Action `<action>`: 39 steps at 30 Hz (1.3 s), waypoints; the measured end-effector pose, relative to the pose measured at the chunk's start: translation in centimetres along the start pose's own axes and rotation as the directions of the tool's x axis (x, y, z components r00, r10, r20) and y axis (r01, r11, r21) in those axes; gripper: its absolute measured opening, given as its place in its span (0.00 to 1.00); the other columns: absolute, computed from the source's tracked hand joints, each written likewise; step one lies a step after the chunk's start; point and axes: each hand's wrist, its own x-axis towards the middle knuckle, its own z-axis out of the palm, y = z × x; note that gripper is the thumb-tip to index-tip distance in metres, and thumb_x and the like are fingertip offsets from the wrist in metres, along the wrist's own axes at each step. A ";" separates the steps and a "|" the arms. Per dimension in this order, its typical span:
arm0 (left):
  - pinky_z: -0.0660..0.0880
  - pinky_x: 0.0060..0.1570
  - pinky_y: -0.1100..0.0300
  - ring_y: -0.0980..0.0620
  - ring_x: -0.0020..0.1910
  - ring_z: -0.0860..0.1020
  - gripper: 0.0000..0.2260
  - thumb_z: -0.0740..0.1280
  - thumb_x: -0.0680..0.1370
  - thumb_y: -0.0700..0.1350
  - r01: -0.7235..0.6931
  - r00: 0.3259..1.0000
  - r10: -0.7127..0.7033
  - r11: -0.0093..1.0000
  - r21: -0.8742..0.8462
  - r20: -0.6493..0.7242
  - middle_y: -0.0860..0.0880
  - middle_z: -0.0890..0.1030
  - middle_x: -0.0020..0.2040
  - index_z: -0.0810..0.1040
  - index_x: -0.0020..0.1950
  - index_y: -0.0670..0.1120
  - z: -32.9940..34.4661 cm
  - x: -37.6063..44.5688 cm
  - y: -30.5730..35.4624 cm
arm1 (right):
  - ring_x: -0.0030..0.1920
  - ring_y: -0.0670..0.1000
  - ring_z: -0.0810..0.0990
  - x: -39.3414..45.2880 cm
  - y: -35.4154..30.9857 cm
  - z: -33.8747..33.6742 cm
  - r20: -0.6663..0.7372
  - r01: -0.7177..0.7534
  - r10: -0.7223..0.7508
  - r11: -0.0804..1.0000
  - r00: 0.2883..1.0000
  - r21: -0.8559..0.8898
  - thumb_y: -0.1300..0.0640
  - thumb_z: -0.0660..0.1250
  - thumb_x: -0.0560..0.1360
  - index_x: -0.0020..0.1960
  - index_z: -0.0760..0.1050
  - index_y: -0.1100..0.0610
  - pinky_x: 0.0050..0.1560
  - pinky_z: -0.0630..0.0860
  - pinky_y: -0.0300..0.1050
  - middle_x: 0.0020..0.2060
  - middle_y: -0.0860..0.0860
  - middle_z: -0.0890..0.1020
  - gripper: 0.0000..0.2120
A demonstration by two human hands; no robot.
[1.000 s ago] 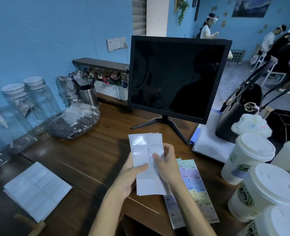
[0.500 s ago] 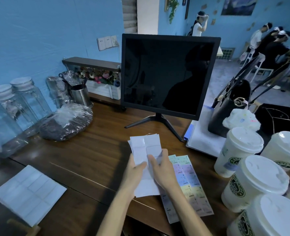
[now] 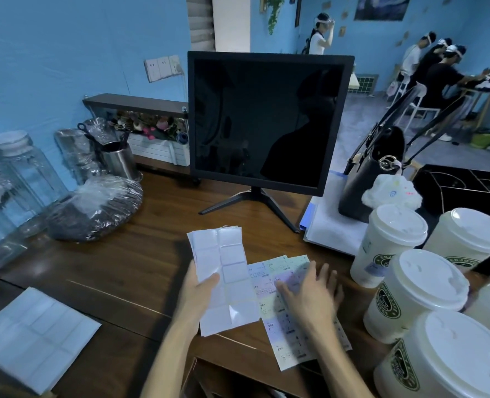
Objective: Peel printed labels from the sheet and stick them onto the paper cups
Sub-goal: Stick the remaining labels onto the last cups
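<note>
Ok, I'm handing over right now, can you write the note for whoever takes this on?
Left hand holds the blank sheet by its edge, off the desk.
Right hand is open, fingers spread on the printed labels flat on the desk.
Cups, lids on, stand at the right; one bears a label.
Done: no label is in either grip.
Left: peel the printed labels and stick them on the cups.

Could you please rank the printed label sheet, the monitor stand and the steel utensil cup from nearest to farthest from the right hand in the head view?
1. Printed label sheet: directly under the right hand, whose fingers are spread over it.
2. Monitor stand: farther back on the table, ahead and slightly left.
3. Steel utensil cup: far left, by the wall.
</note>
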 end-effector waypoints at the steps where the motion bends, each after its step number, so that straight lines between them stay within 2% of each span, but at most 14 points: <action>1: 0.80 0.50 0.49 0.49 0.54 0.83 0.22 0.73 0.70 0.52 0.002 1.000 -0.002 1.000 0.008 -0.009 0.52 0.84 0.56 0.74 0.63 0.59 -0.1 0.0 -0.1 | 0.82 0.61 0.52 0.0 0.0 -0.3 -0.003 -0.005 0.005 1.000 1.000 -0.003 0.30 0.62 0.77 0.82 0.51 0.55 0.77 0.55 0.61 0.82 0.58 0.55 0.46; 5: 0.78 0.47 0.50 0.48 0.55 0.83 0.17 0.75 0.77 0.48 0.007 1.000 -0.006 1.000 0.031 -0.029 0.51 0.83 0.56 0.74 0.62 0.59 -0.3 0.1 -0.7 | 0.73 0.58 0.64 0.3 -0.9 -1.5 0.019 0.047 -0.047 0.999 0.999 -0.012 0.37 0.70 0.75 0.81 0.55 0.51 0.65 0.68 0.58 0.73 0.54 0.67 0.42; 8: 0.78 0.47 0.51 0.49 0.53 0.82 0.21 0.74 0.69 0.54 0.017 1.000 -0.016 0.998 0.059 -0.019 0.51 0.82 0.54 0.73 0.61 0.58 -0.1 -0.1 -0.4 | 0.73 0.59 0.64 0.4 -1.8 -1.9 0.070 0.051 -0.051 0.999 0.996 0.011 0.40 0.73 0.74 0.82 0.50 0.51 0.66 0.67 0.60 0.73 0.56 0.66 0.47; 11: 0.79 0.50 0.49 0.48 0.55 0.82 0.19 0.75 0.74 0.51 0.023 0.999 -0.021 0.998 0.062 -0.024 0.50 0.82 0.56 0.73 0.61 0.58 -0.2 0.0 -0.5 | 0.74 0.60 0.64 0.8 -2.1 -2.2 0.107 0.015 -0.021 0.999 0.994 0.052 0.40 0.78 0.70 0.82 0.50 0.51 0.69 0.64 0.63 0.73 0.57 0.65 0.52; 14: 0.79 0.50 0.49 0.49 0.54 0.82 0.22 0.73 0.70 0.55 0.021 0.999 -0.019 0.996 0.083 -0.026 0.51 0.82 0.55 0.73 0.62 0.58 -0.3 0.1 -0.6 | 0.75 0.60 0.61 1.4 -2.0 -2.5 0.127 -0.013 0.006 0.998 0.992 0.055 0.39 0.82 0.64 0.79 0.55 0.51 0.70 0.61 0.64 0.73 0.57 0.66 0.54; 16: 0.78 0.49 0.50 0.50 0.54 0.82 0.18 0.75 0.76 0.51 0.013 1.000 -0.010 0.994 0.113 -0.026 0.52 0.82 0.56 0.73 0.63 0.58 -0.3 0.3 -0.8 | 0.74 0.60 0.61 1.4 -2.1 -2.7 0.127 -0.010 -0.003 0.995 0.992 0.098 0.41 0.84 0.62 0.77 0.56 0.49 0.70 0.61 0.63 0.72 0.57 0.66 0.54; 18: 0.79 0.50 0.49 0.51 0.54 0.81 0.15 0.72 0.80 0.47 0.018 0.999 -0.014 0.989 0.148 -0.028 0.52 0.82 0.57 0.72 0.64 0.58 -0.3 0.7 -1.3 | 0.73 0.60 0.63 1.3 -2.2 -2.7 0.122 0.005 -0.028 0.982 0.992 0.188 0.47 0.85 0.62 0.79 0.53 0.47 0.71 0.67 0.61 0.70 0.56 0.64 0.56; 21: 0.78 0.47 0.52 0.52 0.54 0.81 0.15 0.71 0.81 0.47 0.023 0.999 -0.018 0.985 0.171 -0.028 0.53 0.81 0.58 0.72 0.65 0.58 -0.3 0.8 -1.5 | 0.63 0.57 0.75 0.7 -2.3 -2.7 0.097 0.035 -0.070 0.943 0.993 0.330 0.58 0.85 0.63 0.81 0.46 0.42 0.58 0.82 0.54 0.69 0.54 0.62 0.62; 23: 0.77 0.45 0.55 0.53 0.55 0.81 0.15 0.70 0.82 0.46 0.013 1.000 -0.011 0.987 0.161 -0.017 0.55 0.81 0.58 0.71 0.66 0.58 -0.3 0.7 -1.4 | 0.59 0.57 0.78 0.3 -2.6 -2.7 0.093 0.047 -0.087 0.928 0.992 0.369 0.60 0.85 0.64 0.81 0.42 0.38 0.53 0.82 0.51 0.70 0.54 0.64 0.65; 26: 0.76 0.44 0.57 0.54 0.55 0.81 0.15 0.69 0.82 0.45 0.008 1.000 -0.008 0.990 0.140 -0.002 0.56 0.80 0.58 0.71 0.66 0.59 -0.3 0.5 -1.2 | 0.66 0.59 0.79 0.2 -3.0 -2.6 0.122 0.023 -0.082 0.908 0.989 0.417 0.59 0.85 0.65 0.81 0.39 0.38 0.57 0.81 0.54 0.71 0.55 0.73 0.65; 29: 0.77 0.47 0.55 0.54 0.56 0.81 0.14 0.68 0.83 0.45 0.013 1.000 -0.015 0.993 0.118 0.012 0.56 0.81 0.59 0.71 0.65 0.60 -0.3 0.5 -1.1 | 0.61 0.54 0.81 0.0 -3.0 -2.7 0.210 -0.028 -0.098 0.850 0.973 0.526 0.57 0.83 0.67 0.81 0.51 0.42 0.59 0.80 0.54 0.71 0.52 0.77 0.55; 34: 0.77 0.48 0.52 0.50 0.57 0.81 0.15 0.67 0.83 0.43 0.051 0.998 -0.050 0.999 0.015 -0.028 0.54 0.82 0.59 0.73 0.66 0.60 -0.8 0.1 -0.8 | 0.54 0.48 0.83 0.2 -2.1 -3.1 0.281 -0.032 -0.151 0.831 0.948 0.555 0.57 0.76 0.76 0.69 0.69 0.46 0.49 0.82 0.46 0.65 0.47 0.80 0.26; 37: 0.75 0.49 0.52 0.48 0.57 0.80 0.17 0.71 0.80 0.46 0.055 0.992 -0.056 0.998 -0.010 -0.114 0.51 0.80 0.59 0.72 0.66 0.57 -1.7 -0.2 -0.5 | 0.50 0.50 0.86 1.5 -1.5 -4.5 0.193 -0.070 -0.111 0.670 0.975 0.739 0.61 0.74 0.77 0.59 0.73 0.48 0.49 0.84 0.50 0.59 0.50 0.84 0.16; 39: 0.75 0.49 0.52 0.47 0.56 0.79 0.22 0.73 0.75 0.50 0.054 0.987 -0.056 0.998 -0.020 -0.148 0.50 0.80 0.59 0.72 0.67 0.56 -2.4 -0.3 -0.2 | 0.45 0.52 0.88 2.0 -1.7 -5.8 0.220 -0.133 -0.109 0.520 0.969 0.843 0.62 0.74 0.77 0.59 0.74 0.48 0.43 0.83 0.50 0.52 0.51 0.87 0.15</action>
